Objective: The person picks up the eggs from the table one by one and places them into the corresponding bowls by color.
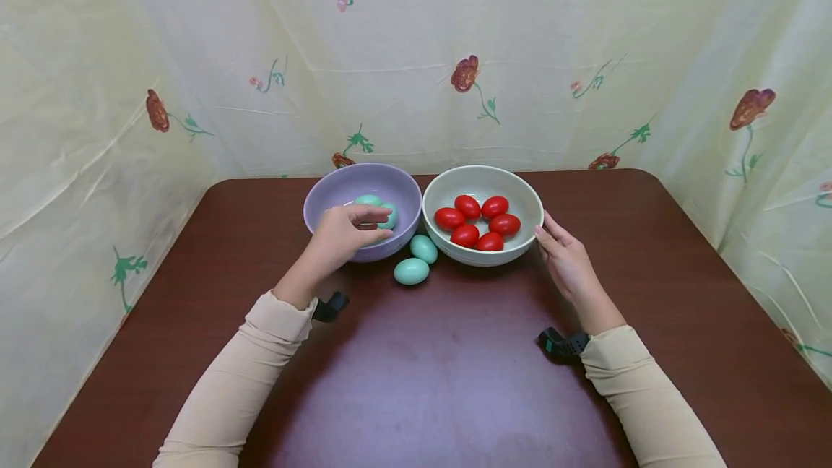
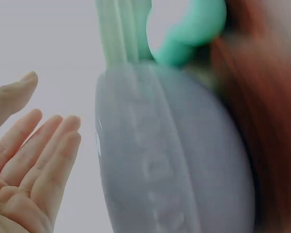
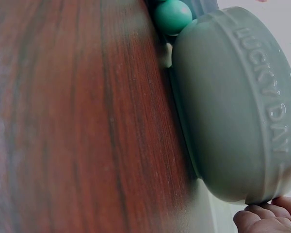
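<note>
My left hand (image 1: 339, 238) is over the near side of a purple bowl (image 1: 328, 193), thumb and fingers apart with nothing between them. Inside that bowl lie mint-green eggs (image 1: 368, 200), partly hidden behind the fingers. In the left wrist view the same hand (image 2: 36, 174) shows an empty palm beside the bowl's wall. My right hand (image 1: 570, 262) holds a pale green bowl (image 1: 477, 180) at its right side, thumb at the rim and fingers against the outer wall. Several red eggs (image 1: 464, 236) lie in it. Two mint eggs (image 1: 412, 271) rest on the table before the bowls.
The two bowls stand side by side near the back edge of a dark brown table (image 1: 442, 367). Behind and beside it hangs a flowered curtain (image 1: 390, 56). Raised lettering marks the outer wall of the pale green bowl. Dark bands (image 1: 564, 345) sit at both wrists.
</note>
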Available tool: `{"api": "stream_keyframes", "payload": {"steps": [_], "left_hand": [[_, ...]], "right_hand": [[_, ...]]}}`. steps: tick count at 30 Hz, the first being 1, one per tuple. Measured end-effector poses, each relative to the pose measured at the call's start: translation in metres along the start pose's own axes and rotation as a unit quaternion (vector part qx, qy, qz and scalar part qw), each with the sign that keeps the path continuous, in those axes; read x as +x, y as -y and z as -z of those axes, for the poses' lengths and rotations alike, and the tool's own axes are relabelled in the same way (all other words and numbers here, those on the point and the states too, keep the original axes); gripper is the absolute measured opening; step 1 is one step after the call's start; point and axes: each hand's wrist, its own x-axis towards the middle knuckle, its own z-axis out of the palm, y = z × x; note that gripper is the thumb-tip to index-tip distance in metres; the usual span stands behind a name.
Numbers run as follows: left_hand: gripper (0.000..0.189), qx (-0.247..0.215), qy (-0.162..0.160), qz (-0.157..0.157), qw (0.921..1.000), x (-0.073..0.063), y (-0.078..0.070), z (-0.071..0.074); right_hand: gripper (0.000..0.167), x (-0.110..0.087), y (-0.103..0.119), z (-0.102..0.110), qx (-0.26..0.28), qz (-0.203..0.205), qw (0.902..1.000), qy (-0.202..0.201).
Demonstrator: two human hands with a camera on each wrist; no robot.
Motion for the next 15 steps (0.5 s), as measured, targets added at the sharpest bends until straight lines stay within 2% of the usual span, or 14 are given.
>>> {"api": "stream_keyframes", "payload": {"steps": [5, 10, 15], "left_hand": [[0.044, -0.027, 0.021, -0.022, 0.9992, -0.013, -0.007, -0.018], [0.047, -0.05, 0.037, -0.026, 0.9977, -0.019, -0.003, -0.033], [0.05, -0.05, 0.042, -0.03, 0.9974, -0.023, -0.001, -0.042]], "right_hand": [[0.065, 0.0, 0.0, 0.0, 0.004, 0.002, 1.0, 0.002], [0.064, 0.0, 0.0, 0.0, 0.004, 0.001, 1.0, 0.002], [0.064, -0.001, 0.0, 0.0, -0.004, 0.0, 1.0, 0.004]]}}
